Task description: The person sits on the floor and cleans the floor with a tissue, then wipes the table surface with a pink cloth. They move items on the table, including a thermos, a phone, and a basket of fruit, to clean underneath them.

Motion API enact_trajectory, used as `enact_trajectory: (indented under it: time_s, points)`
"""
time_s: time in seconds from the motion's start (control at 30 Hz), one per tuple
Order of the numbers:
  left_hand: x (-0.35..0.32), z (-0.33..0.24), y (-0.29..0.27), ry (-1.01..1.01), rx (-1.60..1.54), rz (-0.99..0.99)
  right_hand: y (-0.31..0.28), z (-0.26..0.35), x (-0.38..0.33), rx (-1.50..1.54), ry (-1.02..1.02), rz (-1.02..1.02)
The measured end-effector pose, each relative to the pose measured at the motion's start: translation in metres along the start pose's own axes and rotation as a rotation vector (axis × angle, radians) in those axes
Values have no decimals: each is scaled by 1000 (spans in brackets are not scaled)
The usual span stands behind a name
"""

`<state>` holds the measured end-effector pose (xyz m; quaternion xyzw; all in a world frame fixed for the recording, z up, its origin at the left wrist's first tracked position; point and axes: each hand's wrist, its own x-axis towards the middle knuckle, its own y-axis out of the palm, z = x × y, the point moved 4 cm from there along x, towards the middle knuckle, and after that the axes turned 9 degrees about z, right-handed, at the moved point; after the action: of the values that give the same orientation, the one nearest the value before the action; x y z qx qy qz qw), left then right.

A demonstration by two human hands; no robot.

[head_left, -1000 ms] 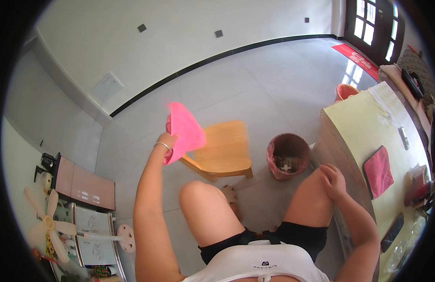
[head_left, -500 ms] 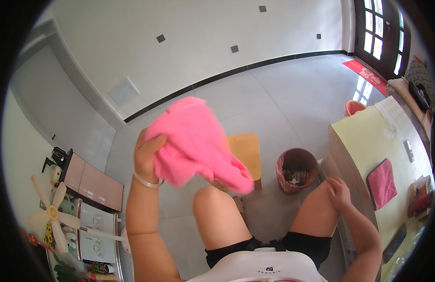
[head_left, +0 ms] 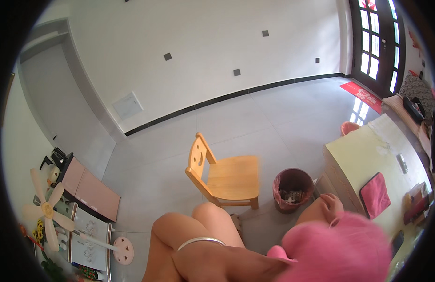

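My left arm reaches across my lap toward the lower right, a silver bangle around its wrist. At its end my left hand [head_left: 255,265] is closed on a bunched pink cloth [head_left: 342,249]. The cloth is blurred by motion and covers most of the fingers. My right hand [head_left: 329,205] rests on my right knee with its fingers laid out and nothing held. Part of the right hand and forearm is hidden behind the cloth.
A small wooden chair [head_left: 234,176] stands ahead on the tiled floor, beside a lined waste bin [head_left: 295,183]. At right is a pale table [head_left: 358,148] with a folded dark pink cloth [head_left: 376,195]. A fan [head_left: 48,211] and cabinets [head_left: 92,188] stand at left.
My left hand has swung the pink cloth from the middle left across to the lower right, over my right forearm. The chair is now uncovered. My right hand stays on the knee.
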<state>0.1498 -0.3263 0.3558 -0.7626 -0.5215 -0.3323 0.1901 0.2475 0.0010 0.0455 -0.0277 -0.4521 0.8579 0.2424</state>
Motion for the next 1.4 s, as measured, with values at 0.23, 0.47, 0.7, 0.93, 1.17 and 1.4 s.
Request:
enact_trajectory:
  time_s: [0.23, 0.47, 0.7, 0.93, 1.17, 1.4]
  points:
    - [7, 12, 15, -12, -2, 148, -3, 5, -4, -16, 31, 17]
    - [0, -2, 19, 28, 0, 158, -4, -8, -5, -6, -17, 10]
    - [18, 23, 18, 7, -9, 199, -7, -7, -10, -21, -3, -37]
    - [27, 40, 24, -20, -48, 232, -5, 1, -5, 15, 35, 24]
    - [25, 38, 22, -28, -33, 260, 6, -5, -13, 36, 39, 50]
    - [36, 50, 18, 4, -65, 297, -15, -17, -13, -34, 37, 13]
